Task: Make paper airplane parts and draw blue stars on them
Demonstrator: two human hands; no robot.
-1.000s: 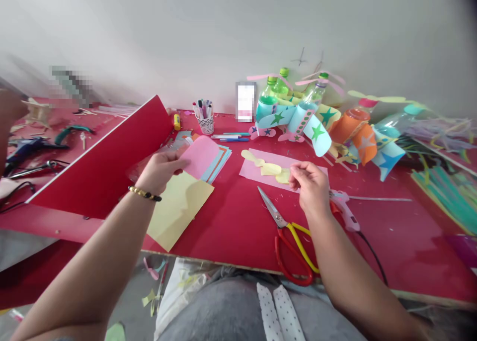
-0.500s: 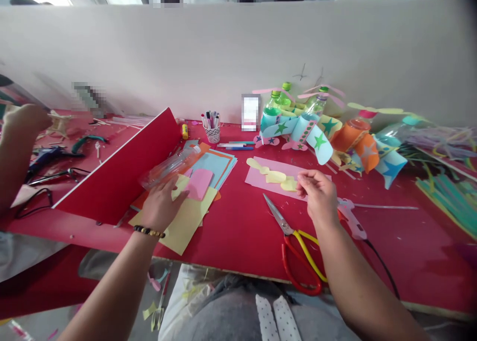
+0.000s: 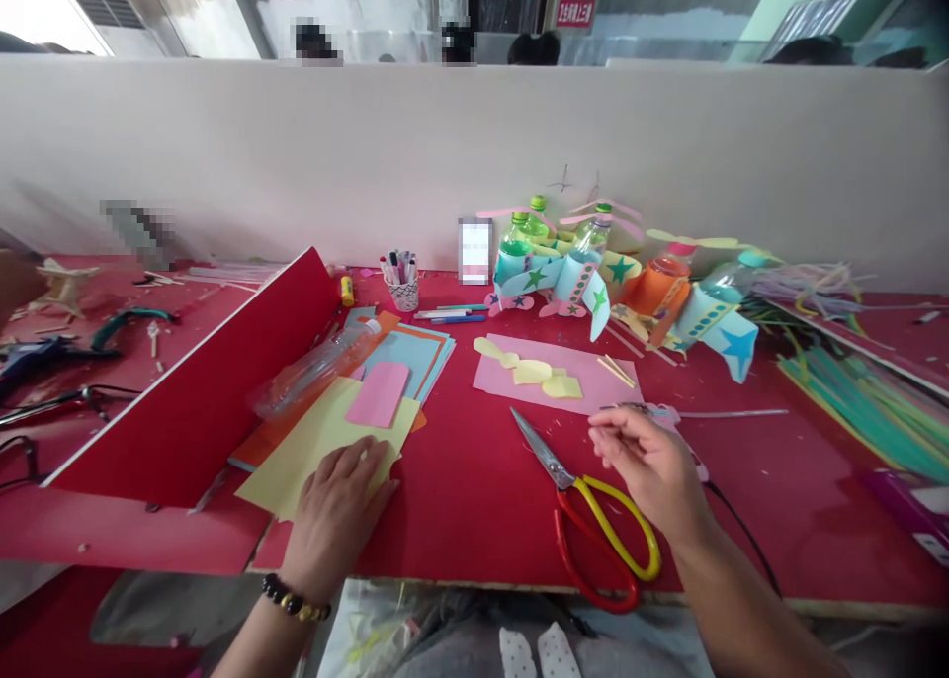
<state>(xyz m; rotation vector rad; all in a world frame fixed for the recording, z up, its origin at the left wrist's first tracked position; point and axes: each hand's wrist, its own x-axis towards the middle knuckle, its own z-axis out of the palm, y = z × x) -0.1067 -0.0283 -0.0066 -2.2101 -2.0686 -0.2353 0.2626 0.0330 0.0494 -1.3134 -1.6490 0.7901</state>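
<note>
Nearest the front edge of the red worktop (image 3: 460,520), the person's left hand (image 3: 337,520) lies spread and palm-down, pressing on a sheet of pale yellow paper (image 3: 311,461); a dark beaded bracelet (image 3: 295,600) circles the wrist. The sheet overlaps a stack of orange and light-blue paper (image 3: 404,362); a pink paper rectangle (image 3: 378,394) lies on the yellow sheet, just beyond the fingers.

The right hand (image 3: 645,461) hangs above the worktop, its fingers curled and thumb drawn close in a loose pinch; whether it holds anything is too small to tell. Just below it lie scissors (image 3: 585,510) with red and yellow handles, their blades pointing toward the far left; a pink glue gun (image 3: 671,421) sits partly beneath the fingertips, with a black cord (image 3: 741,490) trailing toward the front edge.

Farther on, a pink sheet (image 3: 549,377) carries yellow paper cut-outs (image 3: 538,372) and a few thin wooden sticks (image 3: 617,370). A clear plastic bottle (image 3: 315,370) lies on the paper stack beside a tilted red board (image 3: 185,391); behind it stands a patterned pen cup (image 3: 404,293). Along the far edge, bottle craft models (image 3: 553,273) with paper wings and stars crowd together; bundled coloured straws (image 3: 852,411) lie toward the right edge, before a white partition (image 3: 474,154).
</note>
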